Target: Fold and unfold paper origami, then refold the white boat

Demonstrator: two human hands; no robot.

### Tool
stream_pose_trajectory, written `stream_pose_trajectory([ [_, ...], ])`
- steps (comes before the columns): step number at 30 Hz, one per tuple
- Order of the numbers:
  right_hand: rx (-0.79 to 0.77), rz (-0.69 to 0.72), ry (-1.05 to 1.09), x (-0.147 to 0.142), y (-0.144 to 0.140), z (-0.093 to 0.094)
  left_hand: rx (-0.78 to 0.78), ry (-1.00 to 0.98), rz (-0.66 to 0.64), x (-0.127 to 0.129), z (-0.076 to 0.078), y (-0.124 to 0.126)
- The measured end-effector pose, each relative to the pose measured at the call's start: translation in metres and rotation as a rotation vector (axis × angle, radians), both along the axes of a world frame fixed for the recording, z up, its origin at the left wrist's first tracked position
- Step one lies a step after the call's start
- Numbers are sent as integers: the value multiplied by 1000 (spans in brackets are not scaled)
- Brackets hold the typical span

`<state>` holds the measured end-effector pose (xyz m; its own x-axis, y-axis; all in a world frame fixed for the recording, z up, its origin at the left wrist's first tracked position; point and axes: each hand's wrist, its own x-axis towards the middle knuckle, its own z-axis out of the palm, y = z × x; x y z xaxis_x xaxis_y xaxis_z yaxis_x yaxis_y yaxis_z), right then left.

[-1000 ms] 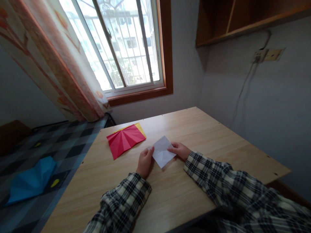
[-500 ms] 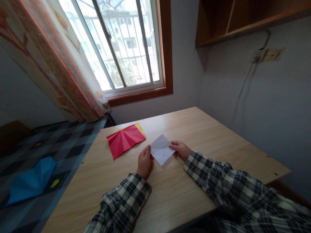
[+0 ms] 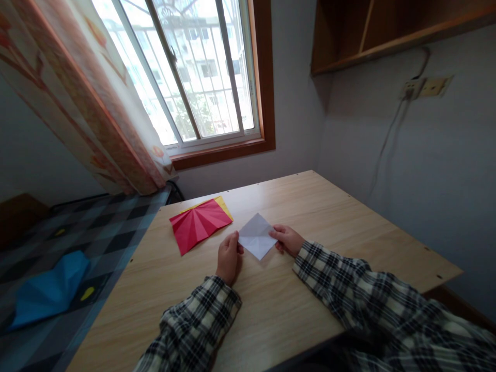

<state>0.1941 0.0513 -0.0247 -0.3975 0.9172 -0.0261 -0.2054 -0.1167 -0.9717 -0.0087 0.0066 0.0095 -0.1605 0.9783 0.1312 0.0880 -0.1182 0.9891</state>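
Window [image 3: 209, 77]: wood-framed, barred, filled with daylight. Curtain [image 3: 89, 93]: hung at its left. Shelf [image 3: 395, 47]: mounted on the wall [image 3: 352, 139]. Socket [image 3: 424, 88]: fitted below, cord [image 3: 394, 118] plugged in. Table [image 3: 349, 232]: placed near the window. Checked cloth [image 3: 116, 227]: spread alongside.

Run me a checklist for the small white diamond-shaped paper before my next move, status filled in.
1. Left hand gripping small white diamond-shaped paper at its left corner: ok.
2. Right hand gripping its right corner: ok.
3. Red pleated paper apart from the white paper: ok.
4. Blue pleated paper off the pale wooden table: ok, on dark checked cloth.
5. White paper's creases sharp: cannot tell, too faint.
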Motion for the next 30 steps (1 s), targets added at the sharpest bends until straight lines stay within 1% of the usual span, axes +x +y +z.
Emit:
stream_pose_trajectory([
  [3, -38, -21, 34, 0, -2, 3, -13, -28, 13, 1, 2, -1],
  [8, -81, -55, 92, -2, -7, 11, -12, -18, 42, 3, 2, -2],
  [12, -116, -48, 133, -2, -9, 15, -16, -83, 37, 5, 2, -2],
  [15, -123, -65, 147, -2, -9, 16, -11, -169, -30, 7, 3, -1],
  [18, -124, -96, 147, -2, -9, 15, -31, -268, -144, 9, 6, -2],
  [19, -118, -108, 143, -2, -8, 15, -44, -252, -178, 10, 7, -3],
  [20, -108, -117, 134, -2, -8, 14, -53, -192, -208, 10, 8, -5],
  [23, -58, -131, 100, -4, -8, 11, -43, 117, -277, 10, 11, -9],
  [25, -36, -127, 84, -4, -7, 10, -15, 258, -324, 10, 11, -11],
  [27, -31, -122, 80, -4, -7, 10, 7, 332, -350, 10, 9, -12],
  [30, -35, -111, 84, -3, -7, 11, 24, 394, -322, 10, 5, -11],
])
